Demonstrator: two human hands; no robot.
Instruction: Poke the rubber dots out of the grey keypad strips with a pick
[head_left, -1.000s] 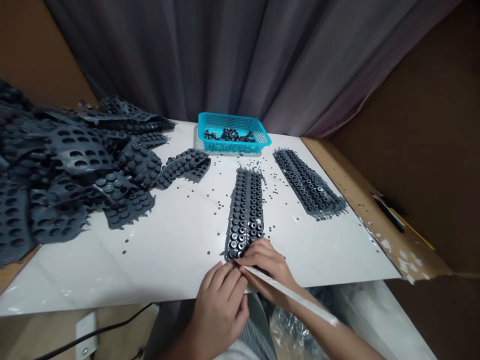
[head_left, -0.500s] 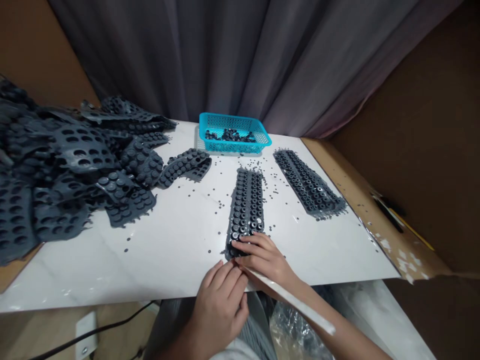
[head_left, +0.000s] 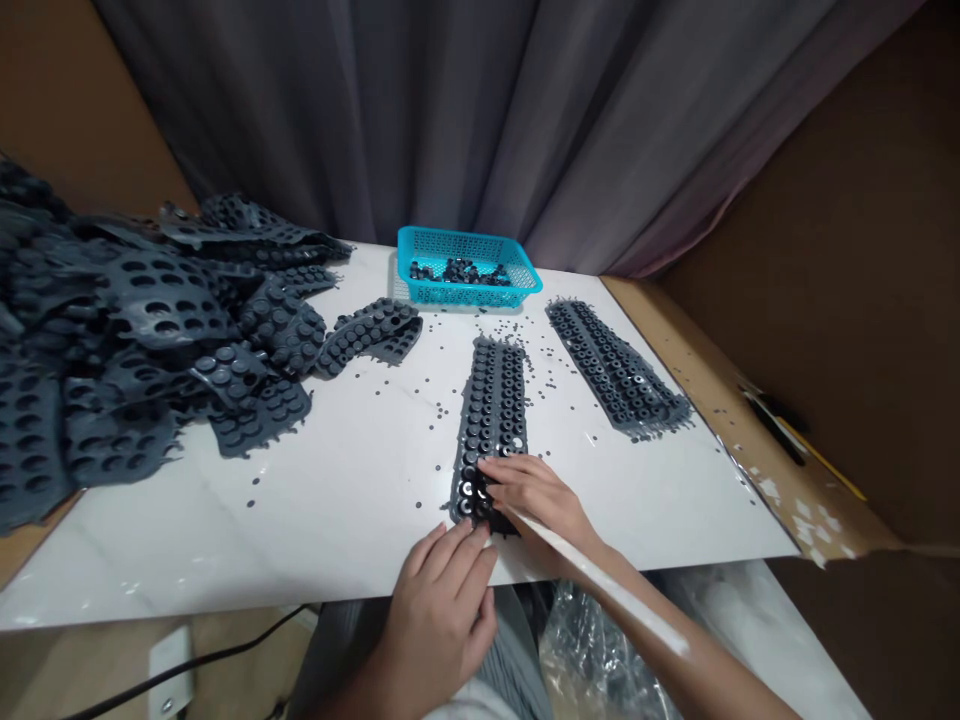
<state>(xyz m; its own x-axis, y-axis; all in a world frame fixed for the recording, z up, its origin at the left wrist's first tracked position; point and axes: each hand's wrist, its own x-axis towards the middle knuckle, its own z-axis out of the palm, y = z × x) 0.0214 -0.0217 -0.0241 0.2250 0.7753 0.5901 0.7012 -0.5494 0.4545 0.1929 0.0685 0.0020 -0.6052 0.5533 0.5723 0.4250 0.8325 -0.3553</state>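
A long grey rubber strip [head_left: 493,415] studded with round buttons lies lengthwise on the white table [head_left: 352,480]. My right hand [head_left: 534,492] rests on the strip's near end, fingers curled and pinching at a button. My left hand [head_left: 442,600] sits at the table's near edge, fingers flat and together, fingertips touching the strip's near end. What the right fingers hold is too small to make out.
A second button strip [head_left: 616,367] lies to the right. A heap of punched grey rubber sheets [head_left: 135,340] fills the left side. A blue basket [head_left: 465,265] with loose buttons stands at the back. Small grey discs are scattered around. A cardboard wall stands on the right.
My right hand has moved a little up the strip, away from the near edge. My left hand has stayed at the strip's near end.
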